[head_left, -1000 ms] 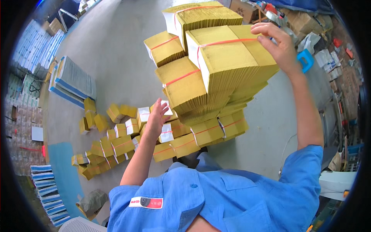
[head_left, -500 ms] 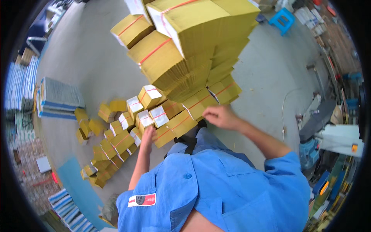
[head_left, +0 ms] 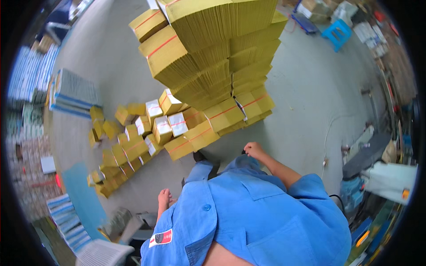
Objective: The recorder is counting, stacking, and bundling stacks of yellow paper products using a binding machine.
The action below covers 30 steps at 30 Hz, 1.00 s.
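A tall stack of yellow-brown paper bundles (head_left: pixel 199 66), tied with red bands, rises in front of me. Smaller yellow bundles, some with white tops, stand in rows to its left; one white-topped bundle (head_left: pixel 178 124) is close to the stack's base. My left hand (head_left: pixel 164 198) hangs beside my left hip, its fingers curled in and no object seen in them. In front of my right hip, my right hand (head_left: pixel 254 150) is loosely closed, with nothing visible in it. It is apart from the nearest banded bundle (head_left: pixel 203 135) at floor level.
Left of me are loose bundles (head_left: pixel 111 129), a blue-and-white stack of sheets (head_left: pixel 75 93) and a pale chair (head_left: pixel 104 252). A blue stool (head_left: pixel 337 34) stands at the far right. Machinery (head_left: pixel 355 188) lines the right side, with a cable (head_left: pixel 326 146) on the floor.
Both hands have drawn back from the bundles toward my body, the left down to my hip. My view has shifted slightly, and more of the low bundles at the stack's foot shows.
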Available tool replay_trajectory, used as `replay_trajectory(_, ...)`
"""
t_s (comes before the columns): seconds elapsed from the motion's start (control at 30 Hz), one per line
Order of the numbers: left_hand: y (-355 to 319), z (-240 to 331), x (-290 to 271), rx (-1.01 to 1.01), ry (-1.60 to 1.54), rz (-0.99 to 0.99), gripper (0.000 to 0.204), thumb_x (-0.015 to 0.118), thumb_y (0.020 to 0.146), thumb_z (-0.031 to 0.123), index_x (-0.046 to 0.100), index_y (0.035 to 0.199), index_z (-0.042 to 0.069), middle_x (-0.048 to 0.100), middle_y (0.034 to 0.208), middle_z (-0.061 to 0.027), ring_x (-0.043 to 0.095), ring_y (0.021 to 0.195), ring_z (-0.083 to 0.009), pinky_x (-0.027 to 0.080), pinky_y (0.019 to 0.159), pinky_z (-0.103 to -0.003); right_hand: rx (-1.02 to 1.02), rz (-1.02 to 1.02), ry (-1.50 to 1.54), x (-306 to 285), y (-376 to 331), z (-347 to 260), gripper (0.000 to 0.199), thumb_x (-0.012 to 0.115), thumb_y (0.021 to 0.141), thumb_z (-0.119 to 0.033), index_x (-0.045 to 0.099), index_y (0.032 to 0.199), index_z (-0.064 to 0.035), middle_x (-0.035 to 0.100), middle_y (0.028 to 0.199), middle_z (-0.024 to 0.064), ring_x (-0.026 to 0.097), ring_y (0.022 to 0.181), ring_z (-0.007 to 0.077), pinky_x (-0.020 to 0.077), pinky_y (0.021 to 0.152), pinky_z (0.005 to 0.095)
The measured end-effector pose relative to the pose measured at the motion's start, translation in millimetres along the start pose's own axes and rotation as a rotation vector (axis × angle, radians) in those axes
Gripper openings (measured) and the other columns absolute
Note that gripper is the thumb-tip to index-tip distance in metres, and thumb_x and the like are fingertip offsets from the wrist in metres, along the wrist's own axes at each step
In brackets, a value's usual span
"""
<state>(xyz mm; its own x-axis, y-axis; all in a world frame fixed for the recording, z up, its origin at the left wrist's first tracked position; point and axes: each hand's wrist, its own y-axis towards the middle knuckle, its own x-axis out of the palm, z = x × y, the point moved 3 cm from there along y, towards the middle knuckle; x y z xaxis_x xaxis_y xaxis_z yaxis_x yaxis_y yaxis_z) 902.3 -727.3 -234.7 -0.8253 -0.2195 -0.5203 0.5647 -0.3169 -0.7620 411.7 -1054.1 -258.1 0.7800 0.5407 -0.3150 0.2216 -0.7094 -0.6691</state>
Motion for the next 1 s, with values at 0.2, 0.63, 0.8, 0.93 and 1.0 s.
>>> replay_trajectory(0.2,-81.0,-91.2,196.9,0.699,0.522,0.024,0.044,0.058,0.092,0.030,0.055,0.127,0.004,0.064,0.109,-0.0179,0.064,0.091,-0.0293,0.052,0.075,-0.041,0.073,-0.009,-0.073,-116.0,22.6,59.2,0.014,0.060,0.083,-0.012,0.071,0.084,-0.0039,0.068,0.071,0.0074,0.064,0.056,0.0158,0.0521,0.054,0.0316)
replay_trajectory(0.63,-303.0,-102.8,251.2,-0.256,-0.526,0.192,0.065,0.059,0.092,0.036,0.037,0.145,0.008,0.052,0.134,-0.0127,0.058,0.107,-0.0280,0.051,0.077,-0.040,-0.251,-0.331,-0.961,-182.0,-2.6,197.6,0.020,0.055,0.086,-0.015,0.066,0.079,-0.0009,0.067,0.070,0.0091,0.065,0.058,0.0190,0.0512,0.050,0.0333)
replay_trajectory(0.8,-322.5,-179.7,304.2,-0.154,-0.731,0.186,0.065,0.059,0.093,0.035,0.036,0.146,0.008,0.052,0.135,-0.0134,0.056,0.113,-0.0293,0.050,0.084,-0.044,-0.153,-0.374,-0.492,-100.6,-39.4,137.6,0.018,0.058,0.084,-0.018,0.068,0.083,-0.0036,0.068,0.071,0.0075,0.065,0.057,0.0167,0.0532,0.053,0.0305)
replay_trajectory(0.93,-360.6,-288.3,364.2,-0.012,-0.772,0.154,0.060,0.058,0.094,0.033,0.040,0.144,0.006,0.055,0.132,-0.0162,0.055,0.118,-0.0291,0.048,0.093,-0.043,-0.222,-0.386,-0.430,-50.8,-88.7,117.3,0.017,0.058,0.083,-0.014,0.070,0.086,-0.0031,0.069,0.072,0.0093,0.065,0.057,0.0169,0.0538,0.054,0.0314)
replay_trajectory(1.0,-405.6,-344.5,390.6,-0.008,-0.575,0.292,0.054,0.055,0.096,0.035,0.047,0.139,0.004,0.059,0.125,-0.0179,0.058,0.113,-0.0288,0.048,0.093,-0.039,-0.263,-0.402,-0.398,-28.7,-111.0,130.9,0.017,0.058,0.082,-0.013,0.071,0.088,-0.0025,0.069,0.072,0.0100,0.065,0.057,0.0172,0.0539,0.054,0.0319)
